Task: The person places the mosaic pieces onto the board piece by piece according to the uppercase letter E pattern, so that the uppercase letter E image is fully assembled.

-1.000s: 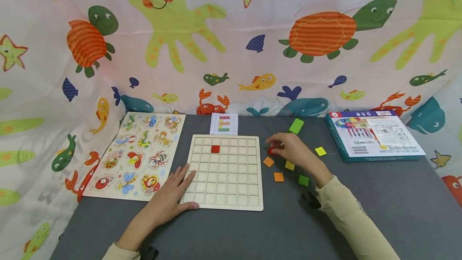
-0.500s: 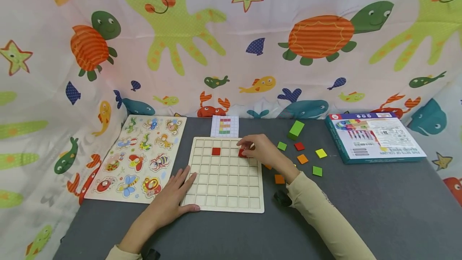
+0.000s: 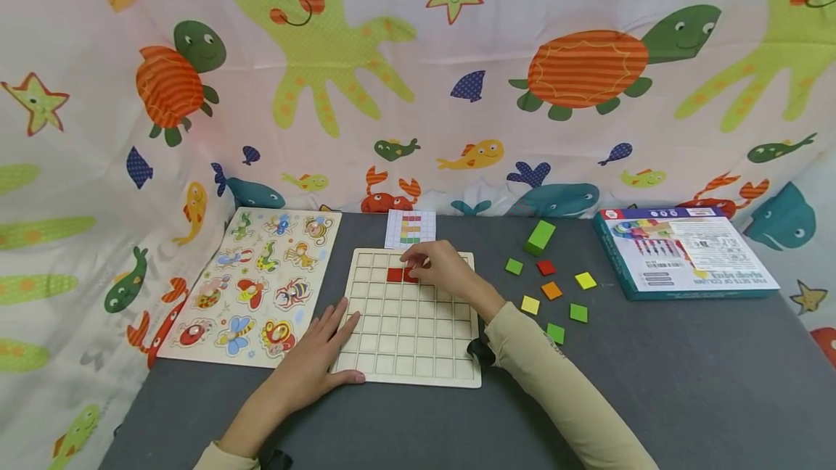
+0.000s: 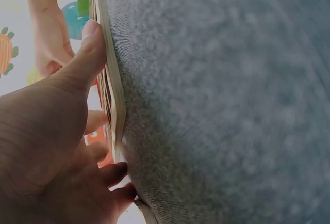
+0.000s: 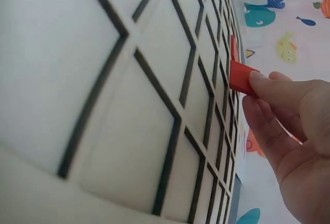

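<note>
Grey table [image 3: 705, 376], fine-textured top. White sea-print fabric [image 3: 431, 64] hangs behind table, runs along its left side, also shows past its right edge. Prints behind table: lime octopus [image 3: 326, 42], orange-shelled turtle [image 3: 588, 67], teal whale [image 3: 562, 200] low at table's back edge. Light soft, fabric slightly pinkish.

Head view high, facing forward-down; wrist views close; all share board [image 3: 414, 326].

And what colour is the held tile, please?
The held tile is red, clearest in the right wrist view.
</note>
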The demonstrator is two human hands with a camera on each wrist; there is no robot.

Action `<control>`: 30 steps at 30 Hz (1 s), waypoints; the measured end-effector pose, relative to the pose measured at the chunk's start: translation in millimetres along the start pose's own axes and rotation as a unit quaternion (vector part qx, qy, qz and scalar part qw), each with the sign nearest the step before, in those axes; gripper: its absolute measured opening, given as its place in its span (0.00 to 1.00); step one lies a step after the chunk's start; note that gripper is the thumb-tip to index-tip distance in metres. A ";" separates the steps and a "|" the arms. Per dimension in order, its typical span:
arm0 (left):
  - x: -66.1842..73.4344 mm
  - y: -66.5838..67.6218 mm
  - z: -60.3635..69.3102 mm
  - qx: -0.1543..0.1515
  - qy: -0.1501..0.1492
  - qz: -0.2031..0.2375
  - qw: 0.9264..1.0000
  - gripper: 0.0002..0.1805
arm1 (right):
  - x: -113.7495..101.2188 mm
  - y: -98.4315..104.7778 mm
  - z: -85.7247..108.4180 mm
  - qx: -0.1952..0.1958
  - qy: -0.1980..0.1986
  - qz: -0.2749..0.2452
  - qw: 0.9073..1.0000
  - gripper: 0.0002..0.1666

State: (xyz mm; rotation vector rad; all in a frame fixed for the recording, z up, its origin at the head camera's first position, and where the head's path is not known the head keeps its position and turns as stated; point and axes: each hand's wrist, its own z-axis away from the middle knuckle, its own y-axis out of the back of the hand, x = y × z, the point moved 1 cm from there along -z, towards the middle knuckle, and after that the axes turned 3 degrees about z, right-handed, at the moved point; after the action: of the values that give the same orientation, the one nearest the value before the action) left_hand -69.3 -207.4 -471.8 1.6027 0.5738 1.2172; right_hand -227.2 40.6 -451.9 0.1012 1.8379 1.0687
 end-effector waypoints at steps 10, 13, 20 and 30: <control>-0.5 0.5 -2.0 -0.004 0.003 -0.007 1.000 0.53 | 3.0 -5.4 -4.4 0.010 -0.024 0.014 1.000 0.09; -0.3 0.5 -2.1 -0.009 0.005 -0.005 1.000 0.53 | 3.3 -7.9 -4.2 0.006 -0.037 0.025 0.999 0.09; 0.5 -1.1 -2.1 -0.019 0.007 -0.001 1.000 0.53 | 3.9 -5.8 3.6 0.002 -0.042 0.038 0.998 0.09; 2.2 1.1 -1.4 -0.013 0.011 0.006 1.000 0.52 | 15.8 44.1 30.3 0.030 -0.043 0.040 0.998 0.12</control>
State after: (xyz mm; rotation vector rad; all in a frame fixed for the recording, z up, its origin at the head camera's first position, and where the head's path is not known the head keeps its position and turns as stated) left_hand -69.9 -205.4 -469.8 1.5754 0.5605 1.2475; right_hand -228.2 94.1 -436.3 0.2544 1.8006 1.0474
